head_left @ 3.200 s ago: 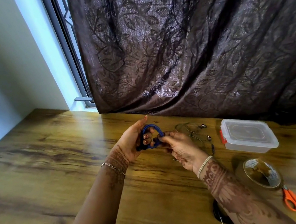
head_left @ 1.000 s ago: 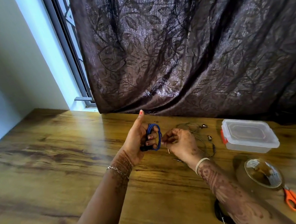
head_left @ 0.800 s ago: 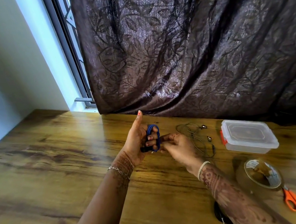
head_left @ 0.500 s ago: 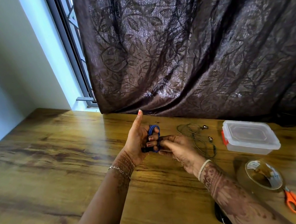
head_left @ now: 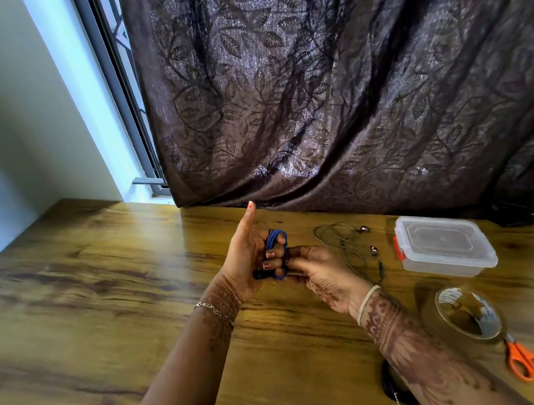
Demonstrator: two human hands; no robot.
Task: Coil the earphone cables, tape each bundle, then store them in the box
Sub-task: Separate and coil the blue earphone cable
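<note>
Left hand holds blue cable coil; right hand pinches it.

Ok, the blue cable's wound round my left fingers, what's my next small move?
Probably grip the blue cable firmly in the left hand and free the right hand to fetch the tape roll: the cable looks fully coiled, and no tape shows on it.
</note>
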